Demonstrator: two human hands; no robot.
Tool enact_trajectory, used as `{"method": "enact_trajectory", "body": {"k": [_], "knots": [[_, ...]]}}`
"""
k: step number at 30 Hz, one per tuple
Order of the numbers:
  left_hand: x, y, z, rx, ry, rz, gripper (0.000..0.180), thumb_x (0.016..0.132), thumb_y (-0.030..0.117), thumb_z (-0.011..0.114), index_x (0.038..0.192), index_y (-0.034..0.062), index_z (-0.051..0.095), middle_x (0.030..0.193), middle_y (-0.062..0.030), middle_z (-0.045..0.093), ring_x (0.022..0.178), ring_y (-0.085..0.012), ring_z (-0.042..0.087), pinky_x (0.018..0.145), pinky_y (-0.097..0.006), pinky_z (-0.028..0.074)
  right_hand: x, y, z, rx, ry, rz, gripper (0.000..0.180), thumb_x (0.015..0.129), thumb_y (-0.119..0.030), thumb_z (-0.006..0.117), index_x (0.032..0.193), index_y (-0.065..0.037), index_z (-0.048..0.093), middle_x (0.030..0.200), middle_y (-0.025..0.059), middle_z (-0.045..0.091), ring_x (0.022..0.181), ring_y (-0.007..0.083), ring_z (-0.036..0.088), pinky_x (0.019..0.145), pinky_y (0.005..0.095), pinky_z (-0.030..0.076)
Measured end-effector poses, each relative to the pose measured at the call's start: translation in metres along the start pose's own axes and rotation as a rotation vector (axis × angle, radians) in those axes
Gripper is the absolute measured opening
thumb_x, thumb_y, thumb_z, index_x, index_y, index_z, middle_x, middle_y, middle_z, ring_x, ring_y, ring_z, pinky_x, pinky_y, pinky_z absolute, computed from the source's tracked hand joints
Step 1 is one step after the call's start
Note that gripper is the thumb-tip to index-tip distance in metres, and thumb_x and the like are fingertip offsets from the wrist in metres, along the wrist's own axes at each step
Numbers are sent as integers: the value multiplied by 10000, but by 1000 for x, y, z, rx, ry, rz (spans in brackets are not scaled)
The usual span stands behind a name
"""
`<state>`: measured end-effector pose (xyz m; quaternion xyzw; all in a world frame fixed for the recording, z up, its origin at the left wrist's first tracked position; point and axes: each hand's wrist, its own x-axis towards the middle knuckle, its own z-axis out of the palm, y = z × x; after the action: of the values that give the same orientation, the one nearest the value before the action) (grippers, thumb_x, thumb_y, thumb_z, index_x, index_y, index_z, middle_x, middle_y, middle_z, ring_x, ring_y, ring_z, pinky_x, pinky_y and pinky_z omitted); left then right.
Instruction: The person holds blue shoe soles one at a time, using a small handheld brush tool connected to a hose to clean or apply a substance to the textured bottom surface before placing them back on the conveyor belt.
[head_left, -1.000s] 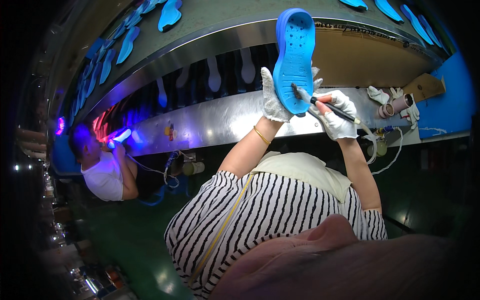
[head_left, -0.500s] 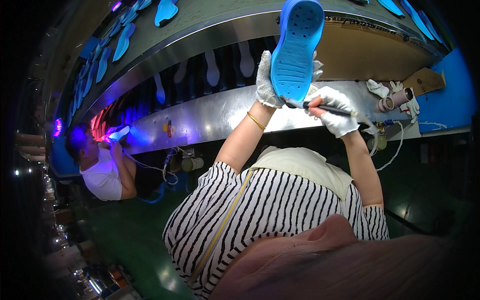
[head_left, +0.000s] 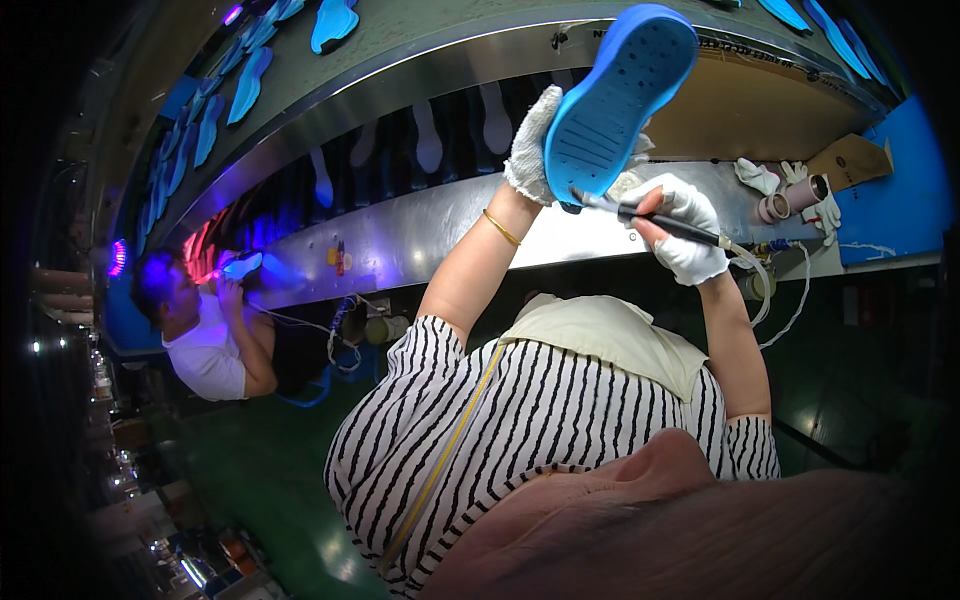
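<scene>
A blue shoe sole (head_left: 622, 105), dotted with small holes at its far end and grooved near its close end, is held up in front of me. My left hand (head_left: 535, 150), in a white knitted glove, grips its left edge; some gloved fingers show past the right edge. In my right hand (head_left: 684, 228), also white-gloved with bare fingertips, is a slim brush with a black handle (head_left: 690, 230), pinched like a pen. A pale tube (head_left: 757, 262) runs from the handle's back end. The brush's tip touches or nearly touches the sole's near end.
Beyond a metal ledge (head_left: 400, 230), dark soles stand in a rack (head_left: 427, 140). More blue soles (head_left: 250, 85) lie on the belt above. Right: loose white gloves (head_left: 755, 177), tape rolls (head_left: 800, 197), a cardboard sheet (head_left: 760, 110). Left: a person (head_left: 215, 335) holds another sole under purple light.
The sole has tilted, its far end swinging right. My right hand and the brush have shifted slightly right and nearer to me. The other person's sole has turned.
</scene>
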<state>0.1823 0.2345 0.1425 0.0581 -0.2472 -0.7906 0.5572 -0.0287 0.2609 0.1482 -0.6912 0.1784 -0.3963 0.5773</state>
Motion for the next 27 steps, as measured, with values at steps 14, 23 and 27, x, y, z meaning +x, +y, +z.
{"method": "enact_trajectory", "body": {"k": [14, 23, 27], "knots": [[20, 8, 1, 477, 334, -364, 422, 871, 391, 586, 1104, 39, 602, 996, -140, 646, 836, -225, 652, 712, -348, 566, 26, 1, -5, -205, -134, 242, 149, 670, 90, 659, 762, -19, 617, 876, 69, 643, 828, 154, 596, 752, 274, 484], [29, 8, 3, 666, 309, -539, 484, 835, 454, 618, 1084, 39, 613, 980, -128, 652, 813, -207, 654, 690, -307, 558, 32, -5, -25, -289, -139, 135, 118, 670, 51, 681, 732, -29, 620, 765, 46, 639, 751, 171, 611, 705, 271, 501], [29, 12, 2, 704, 306, -555, 498, 845, 457, 601, 1089, 23, 607, 978, -149, 651, 795, -229, 665, 679, -335, 570, 27, -14, -47, -361, -160, 234, 103, 633, 21, 680, 689, -37, 616, 765, 56, 637, 759, 167, 614, 712, 287, 501]]}}
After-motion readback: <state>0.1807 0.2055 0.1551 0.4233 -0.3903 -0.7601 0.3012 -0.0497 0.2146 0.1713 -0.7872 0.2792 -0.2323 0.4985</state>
